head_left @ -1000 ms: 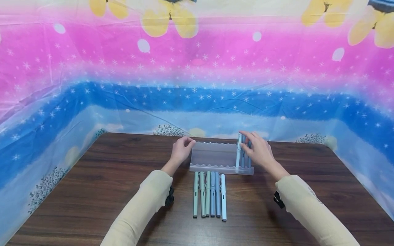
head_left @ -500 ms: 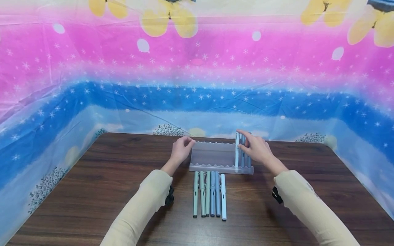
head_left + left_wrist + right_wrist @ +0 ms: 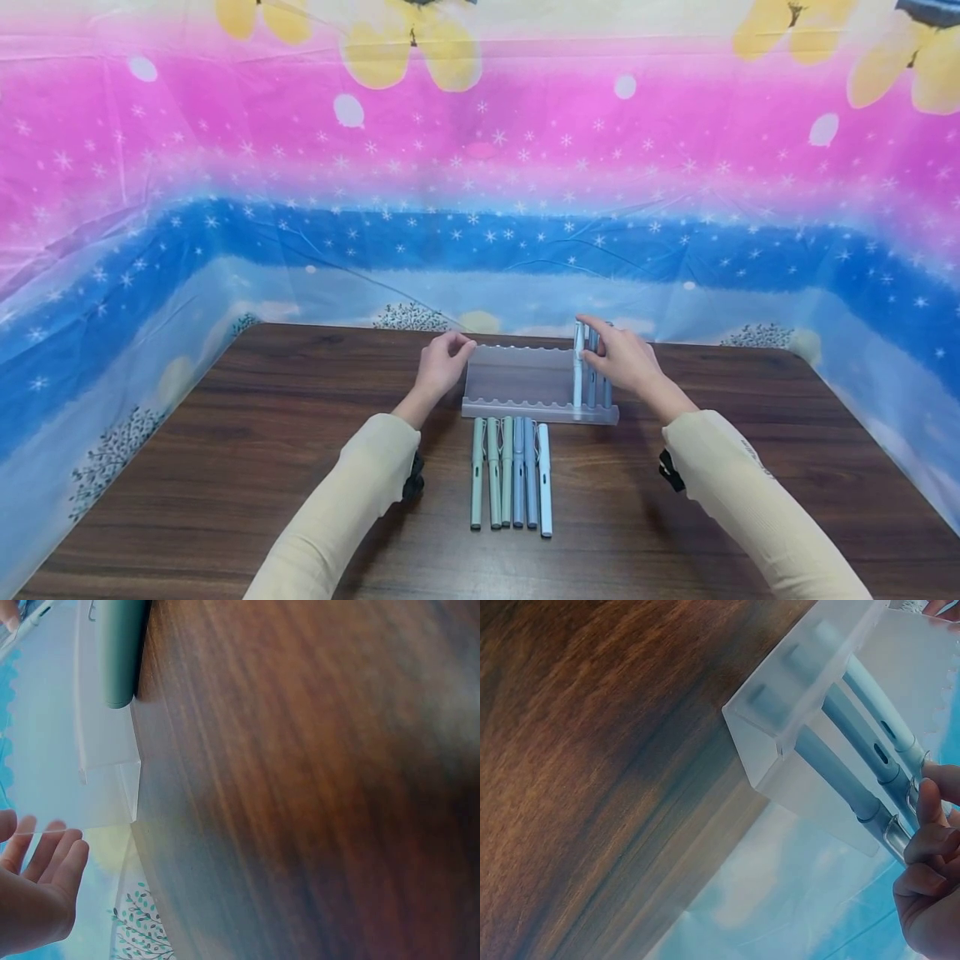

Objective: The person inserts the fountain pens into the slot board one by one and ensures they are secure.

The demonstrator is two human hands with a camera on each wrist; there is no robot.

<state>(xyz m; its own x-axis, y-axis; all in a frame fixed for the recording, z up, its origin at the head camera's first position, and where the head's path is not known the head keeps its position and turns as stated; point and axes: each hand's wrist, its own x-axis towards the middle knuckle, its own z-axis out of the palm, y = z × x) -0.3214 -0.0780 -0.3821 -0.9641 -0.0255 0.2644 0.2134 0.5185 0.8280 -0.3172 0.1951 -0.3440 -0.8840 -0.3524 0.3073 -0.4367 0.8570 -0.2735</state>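
Settling a pale pen (image 3: 577, 379) into the rack (image 3: 517, 377)

Near the far edge of the desk (image 3: 615, 525), the translucent rack stands before me, its upper left corner pinched in my left hand (image 3: 441, 367). Just in front of it lie six loose pens (image 3: 507, 475), side by side. Two darker blue pens (image 3: 859, 739) lean at its right end, beside my right hand (image 3: 628, 360), which grips the pale pen near its top, the foot behind the front lip. I judge I'm seating this one; the next move seems to call for squaring it before release.
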